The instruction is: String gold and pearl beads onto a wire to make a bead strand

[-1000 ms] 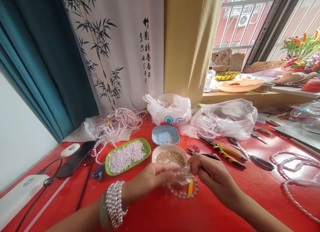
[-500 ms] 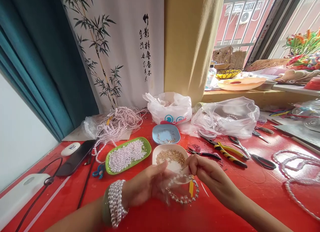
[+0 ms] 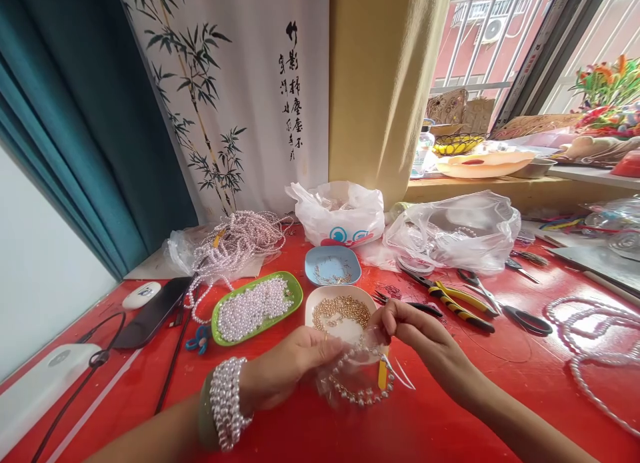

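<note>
A small clear plastic bag [image 3: 327,383] is stretched between my two hands above the near part of the table. My left hand [image 3: 295,360] grips its left side, thumb on top. At its upper right edge my right hand [image 3: 413,336] is closed in a pinch. A bracelet of pearly and gold beads [image 3: 363,402] hangs in a loop below, overlapping the film; whether it lies fully inside I cannot tell. Just beyond, a cream dish [image 3: 345,330] holds gold beads. A strand of pearl beads [image 3: 227,403] wraps my left wrist beside a green bangle [image 3: 207,416].
Left are a green tray [image 3: 299,303] of pearl beads, heaped bead strands [image 3: 245,240] and a phone [image 3: 150,316]. A blue dish [image 3: 333,253] and white bags [image 3: 345,216] stand behind. Pliers [image 3: 460,310], scissors [image 3: 525,320] and a bead strand [image 3: 580,356] lie right.
My left hand has shifted slightly, its thumb now lower and flatter over the bag. The bracelet has moved a little left, and white strips beside it show more. My right hand stays pinched.
</note>
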Demonstrator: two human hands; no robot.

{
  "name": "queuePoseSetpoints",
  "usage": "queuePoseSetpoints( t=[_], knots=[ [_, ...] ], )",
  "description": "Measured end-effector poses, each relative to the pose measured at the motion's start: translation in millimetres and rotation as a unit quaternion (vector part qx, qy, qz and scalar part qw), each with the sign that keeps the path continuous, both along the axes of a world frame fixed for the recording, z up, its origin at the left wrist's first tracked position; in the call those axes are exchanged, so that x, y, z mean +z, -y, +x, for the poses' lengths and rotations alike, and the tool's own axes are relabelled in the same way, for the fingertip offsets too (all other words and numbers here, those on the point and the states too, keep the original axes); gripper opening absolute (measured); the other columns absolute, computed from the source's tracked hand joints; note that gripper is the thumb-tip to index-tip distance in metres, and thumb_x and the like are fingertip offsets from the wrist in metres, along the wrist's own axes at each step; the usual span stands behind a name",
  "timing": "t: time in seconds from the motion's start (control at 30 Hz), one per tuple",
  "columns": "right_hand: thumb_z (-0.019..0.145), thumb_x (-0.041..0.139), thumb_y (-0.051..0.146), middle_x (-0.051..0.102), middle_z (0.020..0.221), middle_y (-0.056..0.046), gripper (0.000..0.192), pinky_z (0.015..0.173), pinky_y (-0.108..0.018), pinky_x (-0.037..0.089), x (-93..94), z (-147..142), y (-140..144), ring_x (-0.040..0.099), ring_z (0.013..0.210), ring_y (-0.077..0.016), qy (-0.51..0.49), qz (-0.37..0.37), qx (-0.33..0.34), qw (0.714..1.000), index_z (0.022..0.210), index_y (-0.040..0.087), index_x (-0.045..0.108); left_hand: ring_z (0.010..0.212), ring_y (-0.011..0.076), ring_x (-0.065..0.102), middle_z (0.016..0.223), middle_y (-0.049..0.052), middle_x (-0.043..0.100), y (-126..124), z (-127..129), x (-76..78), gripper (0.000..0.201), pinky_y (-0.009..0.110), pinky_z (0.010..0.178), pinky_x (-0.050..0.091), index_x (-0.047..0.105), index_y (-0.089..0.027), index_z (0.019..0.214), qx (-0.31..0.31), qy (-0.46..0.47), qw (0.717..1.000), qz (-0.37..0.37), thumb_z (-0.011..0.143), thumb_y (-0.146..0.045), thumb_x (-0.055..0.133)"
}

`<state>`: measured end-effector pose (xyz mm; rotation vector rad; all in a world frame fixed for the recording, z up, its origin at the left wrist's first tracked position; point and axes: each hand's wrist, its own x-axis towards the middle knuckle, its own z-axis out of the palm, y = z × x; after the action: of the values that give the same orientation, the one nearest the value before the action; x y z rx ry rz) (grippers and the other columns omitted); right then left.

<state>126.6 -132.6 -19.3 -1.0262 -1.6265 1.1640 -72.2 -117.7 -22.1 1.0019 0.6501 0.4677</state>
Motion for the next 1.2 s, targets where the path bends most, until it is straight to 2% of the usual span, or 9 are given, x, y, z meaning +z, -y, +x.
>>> queuePoseSetpoints(
  t=[0.23,0.37,0.47,0.53,0.67,0.77,0.83,1.03,1.2],
  knots=[
    [0.075,0.045,0.018,0.051,0.075,-0.001,0.003,0.062,-0.027,0.039,-1.3,-0.8,5.4,0.046,0.068,-0.0137,0.126,0.126,-0.07,0.982,0.078,0.02,0.046,0.077,0.0191,0.063,0.089,0.016,0.066,-1.2,-0.3,7.4,0.038,0.029,0.07,0.046,0.061,-0.009,0.1,0.013,0.014,1.0,-0.004,0.08,-0.038,0.047],
    [0.075,0.048,0.025,0.051,0.073,-0.001,0.007,0.059,-0.026,0.04,2.2,-6.8,4.8,0.048,0.065,-0.0133,0.11,0.028,-0.048,0.992,0.077,0.018,0.048,0.088,0.021,0.06,0.101,0.016,0.061,-2.6,0.0,5.6,0.04,0.032,0.074,0.046,0.057,-0.009,0.104,0.022,0.022,0.999,0.015,0.082,-0.039,0.042],
    [0.073,0.05,0.031,0.049,0.064,0.001,0.014,0.052,-0.023,0.038,1.5,-10.7,2.3,0.046,0.057,-0.011,0.058,-0.067,-0.02,0.996,0.071,0.017,0.048,0.093,0.0219,0.057,0.11,0.016,0.056,-1.2,-1.4,5.6,0.039,0.034,0.076,0.046,0.053,-0.012,0.106,0.056,-0.048,0.989,0.131,0.081,-0.04,0.042],
    [0.072,0.052,0.031,0.047,0.061,0.003,0.015,0.049,-0.022,0.037,-1.2,-12.8,2.0,0.045,0.054,-0.0099,0.031,-0.093,-0.023,0.995,0.069,0.017,0.048,0.102,0.0223,0.052,0.119,0.014,0.05,1.7,-3.1,6.7,0.042,0.035,0.081,0.045,0.048,-0.016,0.112,0.101,-0.119,0.949,0.274,0.079,-0.04,0.046],
    [0.072,0.052,0.032,0.046,0.058,0.004,0.016,0.046,-0.022,0.036,-7.9,-18.2,5.7,0.044,0.05,-0.0095,0.018,-0.113,-0.021,0.993,0.067,0.018,0.046,0.114,0.0254,0.043,0.127,0.014,0.043,8.9,-4.4,6.7,0.063,0.04,0.091,0.04,0.04,-0.017,0.122,0.112,-0.225,0.786,0.564,0.067,-0.04,0.06],
    [0.071,0.053,0.03,0.045,0.056,0.004,0.016,0.045,-0.021,0.036,-10.2,-23.7,10.2,0.043,0.049,-0.0088,0.029,-0.111,-0.025,0.993,0.065,0.018,0.046,0.105,0.0248,0.052,0.12,0.016,0.051,10.8,-3.3,0.7,0.051,0.04,0.086,0.044,0.046,-0.012,0.119,0.127,-0.251,0.685,0.672,0.073,-0.03,0.055],
    [0.072,0.053,0.028,0.045,0.055,0.004,0.015,0.046,-0.021,0.036,-10.3,-27.2,12.9,0.043,0.05,-0.0083,0.038,-0.103,-0.026,0.994,0.064,0.017,0.046,0.099,0.0229,0.056,0.113,0.014,0.057,10.5,-3.7,-4.0,0.039,0.038,0.083,0.046,0.051,-0.012,0.114,0.132,-0.257,0.662,0.692,0.077,-0.023,0.048],
    [0.069,0.053,0.02,0.047,0.057,0.004,0.013,0.049,-0.021,0.037,-12.0,-34.4,17.9,0.046,0.053,-0.0088,0.029,-0.125,-0.017,0.992,0.061,0.018,0.044,0.098,0.0208,0.057,0.111,0.01,0.059,8.5,-10.0,-0.2,0.029,0.033,0.086,0.043,0.059,-0.017,0.105,0.14,-0.281,0.721,0.618,0.081,-0.024,0.044],
    [0.067,0.054,0.016,0.053,0.062,0.002,0.007,0.054,-0.022,0.039,-10.1,-34.3,18.4,0.049,0.059,-0.0106,0.062,-0.103,-0.02,0.993,0.064,0.017,0.048,0.067,0.0163,0.063,0.083,0.006,0.068,3.0,-6.9,11.3,0.026,0.026,0.064,0.048,0.064,-0.018,0.086,0.219,-0.252,0.84,0.428,0.08,-0.033,0.044]
  ],
)
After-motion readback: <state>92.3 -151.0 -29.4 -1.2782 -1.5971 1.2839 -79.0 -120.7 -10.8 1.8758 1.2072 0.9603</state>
